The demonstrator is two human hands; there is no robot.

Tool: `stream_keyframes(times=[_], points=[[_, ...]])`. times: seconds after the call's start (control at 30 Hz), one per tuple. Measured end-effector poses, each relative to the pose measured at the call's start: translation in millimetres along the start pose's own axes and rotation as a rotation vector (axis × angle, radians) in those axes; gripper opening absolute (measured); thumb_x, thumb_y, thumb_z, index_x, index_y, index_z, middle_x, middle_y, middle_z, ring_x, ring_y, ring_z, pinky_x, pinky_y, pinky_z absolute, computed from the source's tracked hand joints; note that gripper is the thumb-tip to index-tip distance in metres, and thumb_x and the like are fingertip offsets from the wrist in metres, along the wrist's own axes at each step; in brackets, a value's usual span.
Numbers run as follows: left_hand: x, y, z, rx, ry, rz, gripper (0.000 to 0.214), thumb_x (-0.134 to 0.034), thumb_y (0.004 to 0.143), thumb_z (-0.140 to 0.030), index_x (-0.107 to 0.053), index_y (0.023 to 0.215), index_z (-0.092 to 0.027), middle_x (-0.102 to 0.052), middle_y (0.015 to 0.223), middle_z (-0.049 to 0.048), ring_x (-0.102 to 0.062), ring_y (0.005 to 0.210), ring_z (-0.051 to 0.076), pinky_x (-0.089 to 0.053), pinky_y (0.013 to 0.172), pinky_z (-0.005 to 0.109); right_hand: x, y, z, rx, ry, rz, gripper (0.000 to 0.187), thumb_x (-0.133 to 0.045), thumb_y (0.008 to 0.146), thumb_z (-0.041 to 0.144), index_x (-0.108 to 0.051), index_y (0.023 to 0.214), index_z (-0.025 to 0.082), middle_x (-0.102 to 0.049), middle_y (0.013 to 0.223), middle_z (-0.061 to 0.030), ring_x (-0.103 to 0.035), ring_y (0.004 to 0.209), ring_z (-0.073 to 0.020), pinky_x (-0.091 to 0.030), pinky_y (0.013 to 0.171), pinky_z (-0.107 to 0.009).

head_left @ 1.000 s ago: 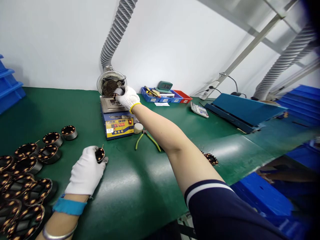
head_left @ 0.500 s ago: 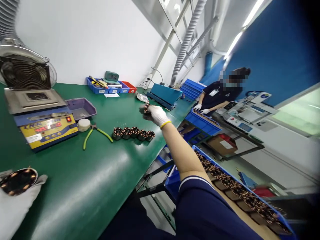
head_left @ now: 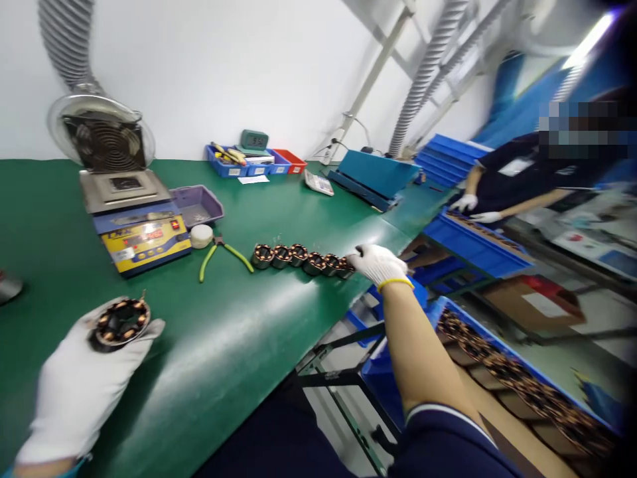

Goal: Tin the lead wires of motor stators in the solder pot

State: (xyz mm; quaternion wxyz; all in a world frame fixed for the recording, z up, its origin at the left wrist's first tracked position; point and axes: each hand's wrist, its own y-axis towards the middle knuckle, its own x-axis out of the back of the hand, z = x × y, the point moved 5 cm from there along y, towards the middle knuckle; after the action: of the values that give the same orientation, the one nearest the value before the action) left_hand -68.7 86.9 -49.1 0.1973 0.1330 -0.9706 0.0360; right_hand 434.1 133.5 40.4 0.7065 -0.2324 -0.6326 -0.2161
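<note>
My gloved left hand [head_left: 94, 372] is closed around a motor stator [head_left: 122, 323], a metal ring with copper windings, held above the green bench with its open end facing up. At the near right end of a row of several stators [head_left: 298, 255] is my gloved right hand [head_left: 381, 264]. Its fingers are on the last stator [head_left: 344, 267], which stands on the bench against its neighbour and is partly hidden by the fingertips. Left of the row lie green-handled cutting pliers [head_left: 223, 252], handles spread.
A yellow-and-blue solder pot [head_left: 146, 239] stands at the left, beside a purple tray [head_left: 199, 206] and a round white item [head_left: 202, 236]. Small bins [head_left: 233, 168] line the wall. A blue crate of stators [head_left: 517, 372] is at my right. Behind it, a co-worker [head_left: 517, 166] handles another crate.
My right hand has brought its stator down to the end of the row, which is now one longer. My left hand, with its stator, has come further into view as the camera turned left.
</note>
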Motion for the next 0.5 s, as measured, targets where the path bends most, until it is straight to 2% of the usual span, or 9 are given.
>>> stream_keyframes(times=[0.03,0.07,0.1,0.13,0.17,0.23,0.3,0.4,0.5], points=[[-2.4,-4.7,-7.4,0.059,-0.084,0.005,0.058,-0.08,0.064,-0.042,-0.058,0.114,-0.023,-0.07,0.108,0.0063,-0.068,0.096,0.027,-0.057,0.09,0.044,2.6,-11.9,19.4,0.063,0.038,-0.098,0.047,-0.055,0.084,0.041,-0.064,0.122,0.015,-0.063,0.123,-0.0187,-0.059,0.114,-0.0317,-0.044,0.096,-0.046],[-6.4,-7.5,-16.4,0.045,-0.182,0.031,0.063,-0.08,0.063,-0.042,-0.056,0.118,-0.022,-0.069,0.108,0.006,-0.068,0.094,0.025,-0.057,0.09,0.043,-0.8,-27.1,43.5,0.154,0.172,-0.113,0.051,-0.055,0.084,0.043,-0.061,0.127,0.017,-0.062,0.126,-0.017,-0.058,0.116,-0.0309,-0.044,0.098,-0.046],[-9.6,-9.0,-23.1,0.023,-0.225,0.045,0.067,-0.081,0.06,-0.042,-0.055,0.118,-0.021,-0.07,0.105,0.0056,-0.069,0.091,0.024,-0.057,0.089,0.041,-11.1,-45.6,72.8,0.283,0.37,-0.012,0.052,-0.057,0.083,0.043,-0.059,0.129,0.018,-0.064,0.124,-0.0146,-0.061,0.112,-0.0279,-0.047,0.096,-0.042],[-12.6,-9.6,-27.4,-0.006,-0.22,0.061,0.068,-0.081,0.06,-0.04,-0.055,0.119,-0.02,-0.069,0.107,0.0057,-0.069,0.091,0.023,-0.057,0.089,0.039,-26.6,-69.0,107.6,0.456,0.584,0.199,0.054,-0.059,0.081,0.044,-0.059,0.129,0.02,-0.066,0.122,-0.0124,-0.064,0.107,-0.025,-0.05,0.093,-0.039],[-15.9,-9.9,-29.5,-0.037,-0.201,0.091,0.068,-0.08,0.061,-0.039,-0.054,0.121,-0.02,-0.069,0.11,0.0058,-0.068,0.093,0.022,-0.057,0.089,0.036,-45.2,-98.6,144.2,0.628,0.778,0.519,0.06,-0.062,0.079,0.045,-0.054,0.135,0.021,-0.064,0.126,-0.011,-0.065,0.106,-0.0235,-0.052,0.091,-0.037],[-21.2,-10.0,-27.4,-0.077,-0.144,0.156,0.066,-0.079,0.065,-0.039,-0.053,0.123,-0.02,-0.066,0.118,0.0061,-0.066,0.099,0.02,-0.056,0.091,0.033,-78.4,-154.7,202.4,0.732,0.992,1.036,0.076,-0.071,0.071,0.046,-0.048,0.139,0.023,-0.063,0.129,-0.0103,-0.067,0.101,-0.0233,-0.056,0.085,-0.037],[-23.2,-9.6,-22.7,-0.109,-0.111,0.187,0.065,-0.076,0.068,-0.041,-0.052,0.125,-0.02,-0.064,0.122,0.0065,-0.064,0.105,0.02,-0.053,0.095,0.033,-102.4,-191.5,242.4,0.737,1.08,1.284,0.076,-0.074,0.068,0.043,-0.051,0.136,0.019,-0.066,0.122,-0.0095,-0.068,0.1,-0.0219,-0.055,0.087,-0.036],[-20.4,-6.9,-18.4,-0.151,0.004,0.155,0.063,-0.07,0.069,-0.039,-0.052,0.126,-0.018,-0.064,0.121,0.0075,-0.064,0.107,0.021,-0.051,0.098,0.035,-119.8,-208.7,267.2,0.716,1.149,1.303,0.074,-0.075,0.065,0.041,-0.056,0.131,0.014,-0.07,0.115,-0.0091,-0.067,0.102,-0.0223,-0.054,0.093,-0.038],[-18.0,-4.8,-17.9,-0.167,0.201,0.149,0.067,-0.062,0.067,-0.034,-0.051,0.131,-0.017,-0.064,0.123,0.0087,-0.064,0.108,0.024,-0.051,0.098,0.036,-118.0,-203.2,259.0,0.775,1.043,1.018,0.074,-0.078,0.065,0.041,-0.056,0.133,0.021,-0.068,0.12,-0.0069,-0.066,0.107,-0.0242,-0.053,0.097,-0.041]])
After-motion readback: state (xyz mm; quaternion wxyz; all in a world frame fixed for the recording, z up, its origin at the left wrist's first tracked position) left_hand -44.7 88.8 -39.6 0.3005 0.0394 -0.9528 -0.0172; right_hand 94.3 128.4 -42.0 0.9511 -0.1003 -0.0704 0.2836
